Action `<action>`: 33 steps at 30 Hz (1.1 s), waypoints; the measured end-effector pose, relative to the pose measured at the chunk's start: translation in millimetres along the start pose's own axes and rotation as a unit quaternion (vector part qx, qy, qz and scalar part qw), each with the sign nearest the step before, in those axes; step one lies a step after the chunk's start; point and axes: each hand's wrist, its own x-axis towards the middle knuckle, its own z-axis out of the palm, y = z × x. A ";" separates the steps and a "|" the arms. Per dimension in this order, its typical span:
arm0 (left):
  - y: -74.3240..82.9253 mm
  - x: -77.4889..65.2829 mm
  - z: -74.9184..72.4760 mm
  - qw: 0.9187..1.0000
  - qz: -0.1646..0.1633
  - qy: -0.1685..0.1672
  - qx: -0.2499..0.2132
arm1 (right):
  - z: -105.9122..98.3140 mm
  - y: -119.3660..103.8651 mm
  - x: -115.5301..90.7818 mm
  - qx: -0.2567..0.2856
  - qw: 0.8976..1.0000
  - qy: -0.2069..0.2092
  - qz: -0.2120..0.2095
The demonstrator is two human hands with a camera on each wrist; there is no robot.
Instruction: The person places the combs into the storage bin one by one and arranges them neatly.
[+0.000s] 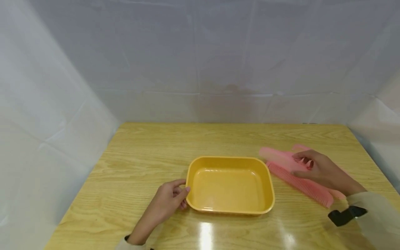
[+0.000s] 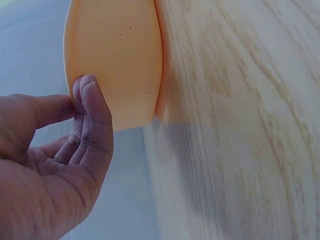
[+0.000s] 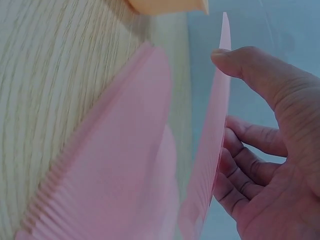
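Observation:
A yellow rectangular plastic tray (image 1: pixel 229 187) sits on the table. My left hand (image 1: pixel 167 203) pinches its left rim between thumb and fingers, also plain in the left wrist view. At the tray's right side, my right hand (image 1: pixel 318 170) grips a pink comb (image 3: pixel 212 115), thumb on one face and fingers on the other. In the right wrist view this comb stands edge-on, apart from the pink combs lying below. One of those, a pink comb (image 1: pixel 298 184) with its teeth toward the front, lies close to the tray's right wall. Another pink piece (image 1: pixel 300 147) shows behind the right hand, largely covered.
The wooden table (image 1: pixel 125 187) extends on both sides of the tray and in front of it. White sheeting (image 1: pixel 200 69) hangs behind the table and along both sides.

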 end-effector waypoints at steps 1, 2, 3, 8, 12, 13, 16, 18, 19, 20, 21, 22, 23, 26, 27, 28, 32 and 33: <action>-0.2 0.1 -0.2 1.000 0.001 0.000 -0.001 | 0.5 -2.1 1.1 0.000 1.000 0.000 -0.004; -0.1 0.3 -0.3 1.000 0.001 0.000 -0.001 | 1.2 -3.9 2.2 0.001 1.000 0.001 -0.009; 0.0 0.4 -0.4 1.000 0.002 -0.001 -0.002 | 2.0 -5.8 3.0 0.006 1.000 0.002 -0.013; 0.5 0.4 -0.2 1.000 0.002 -0.001 -0.003 | 6.1 -16.2 7.1 0.008 0.999 0.008 -0.045; 0.5 0.5 0.3 1.000 0.000 0.000 0.000 | 8.7 -26.8 10.1 0.004 0.998 0.004 -0.058; 0.5 0.6 0.3 1.000 -0.001 0.000 0.002 | 9.3 -29.7 10.9 0.005 0.998 0.001 -0.058; 1.0 0.9 0.5 1.000 -0.003 0.002 0.003 | 11.4 -38.1 14.2 0.008 0.998 -0.010 -0.056; 1.4 1.6 0.6 1.000 -0.004 0.003 0.002 | 13.2 -43.8 16.5 0.014 0.998 -0.019 -0.055; 1.9 1.8 0.6 1.000 -0.005 0.004 0.002 | 14.3 -46.2 17.8 0.018 0.998 -0.023 -0.056; 2.3 1.9 0.6 1.000 -0.005 0.004 0.001 | 15.6 -48.6 18.9 0.021 0.998 -0.025 -0.057; 2.6 2.1 0.6 1.000 -0.005 0.004 0.000 | 17.0 -51.0 20.1 0.024 0.998 -0.026 -0.058; 2.8 2.1 0.5 1.000 -0.005 0.004 0.001 | 18.6 -53.3 21.3 0.024 0.998 -0.027 -0.061; 2.8 2.1 0.4 1.000 -0.003 0.004 0.002 | 20.5 -55.4 22.6 0.028 0.997 -0.028 -0.062; 2.3 2.1 0.1 1.000 -0.001 0.002 0.005 | 26.3 -62.1 26.4 0.045 0.996 -0.036 -0.062; 2.1 2.1 0.0 1.000 -0.002 0.002 0.007 | 28.1 -64.3 27.6 0.054 0.996 -0.040 -0.062; 1.7 2.1 -0.2 1.000 -0.003 0.001 0.010 | 29.7 -66.7 28.8 0.060 0.995 -0.046 -0.061; 1.0 2.2 -0.5 1.000 -0.003 0.000 0.016 | 35.3 -76.0 34.1 0.073 0.993 -0.068 -0.056; 1.1 2.2 -0.6 1.000 -0.003 0.000 0.017 | 36.3 -78.1 35.4 0.073 0.993 -0.074 -0.056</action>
